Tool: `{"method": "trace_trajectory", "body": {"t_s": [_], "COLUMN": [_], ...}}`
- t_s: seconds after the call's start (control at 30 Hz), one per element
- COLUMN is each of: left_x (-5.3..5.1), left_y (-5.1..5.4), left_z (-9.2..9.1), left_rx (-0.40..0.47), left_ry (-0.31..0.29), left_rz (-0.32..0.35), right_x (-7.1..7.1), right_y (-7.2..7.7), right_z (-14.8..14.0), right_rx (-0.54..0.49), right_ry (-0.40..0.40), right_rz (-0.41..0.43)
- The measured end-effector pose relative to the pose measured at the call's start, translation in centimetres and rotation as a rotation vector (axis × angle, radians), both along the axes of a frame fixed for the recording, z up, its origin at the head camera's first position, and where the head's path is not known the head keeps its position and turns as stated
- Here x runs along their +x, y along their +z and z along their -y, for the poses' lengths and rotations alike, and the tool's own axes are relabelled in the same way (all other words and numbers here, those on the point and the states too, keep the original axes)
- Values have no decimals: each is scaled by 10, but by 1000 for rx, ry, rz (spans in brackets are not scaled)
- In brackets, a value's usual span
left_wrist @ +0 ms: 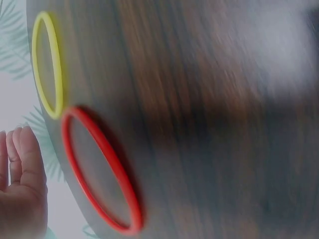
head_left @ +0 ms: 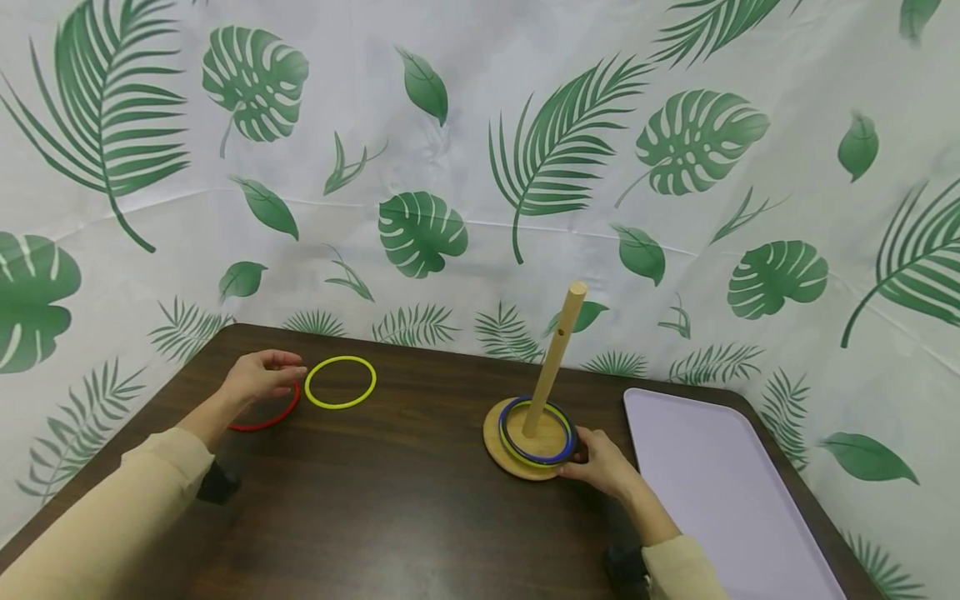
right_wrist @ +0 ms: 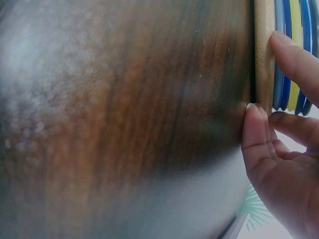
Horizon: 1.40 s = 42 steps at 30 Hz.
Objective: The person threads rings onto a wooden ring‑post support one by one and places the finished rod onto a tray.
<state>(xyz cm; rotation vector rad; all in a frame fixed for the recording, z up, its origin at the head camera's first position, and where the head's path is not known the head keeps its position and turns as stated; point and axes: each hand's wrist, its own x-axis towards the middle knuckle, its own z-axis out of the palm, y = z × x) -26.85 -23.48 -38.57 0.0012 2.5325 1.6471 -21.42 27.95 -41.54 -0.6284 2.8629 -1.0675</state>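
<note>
My left hand point(head_left: 262, 379) is held over the red ring point(head_left: 262, 427), fingers loosely extended and holding nothing. Beside that ring lies a yellow ring point(head_left: 341, 407). In the left wrist view, the hand point(left_wrist: 24, 186) appears apart from the red ring point(left_wrist: 118, 167) and yellow ring point(left_wrist: 59, 69). My right hand point(head_left: 603, 468) grips the near right edge of a round wooden base point(head_left: 492, 442) with an upright pole point(head_left: 552, 358). Several blue, yellow and dark rings point(right_wrist: 295, 59) are stacked around the pole. Fingers and thumb of the right hand point(right_wrist: 284, 167) touch the base's rim point(right_wrist: 265, 55).
A pale purple tray point(head_left: 720, 475) lies on the right side of the dark wooden table point(head_left: 390, 500). Behind the table hangs a white cloth point(head_left: 472, 100) with green leaf prints. The pole rises well above the stacked rings.
</note>
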Motion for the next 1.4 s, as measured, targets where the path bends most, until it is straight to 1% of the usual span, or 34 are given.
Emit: {"method": "trace_trajectory", "body": {"t_s": [0.23, 0.47, 0.6, 0.73, 0.87, 1.0, 1.07, 1.2, 1.3, 1.4], "left_x": [2, 3, 4, 6, 9, 12, 14, 16, 18, 20], "left_y": [-4, -8, -10, -11, -12, -11, -11, -11, -10, -11], "left_z": [21, 36, 41, 45, 51, 57, 58, 63, 67, 70], "left_rx": [-57, -104, -105, -121, -156, -217, -242, -246, -250, -274], "left_ry": [55, 109, 112, 115, 130, 149, 166, 176, 175, 177], "left_rz": [-14, -9, -20, -50, -78, -103, -103, -91, -82, -80], "right_x": [-1, -1, 0, 1, 0, 0, 0, 0, 0, 0], "right_y": [0, 0, 0, 1, 2, 1, 0, 0, 0, 1], "right_z": [-1, 0, 0, 1, 1, 0, -1, -1, 0, 1], "right_rx": [-7, 2, 6, 7, 6, 21, 27, 24, 16, 13], "right_ry": [5, 2, -6, -11, -7, -17, -24, -31, -29, -23], "right_rz": [9, 7, 5, 8, 10, 2, -1, 6, 12, 8]}}
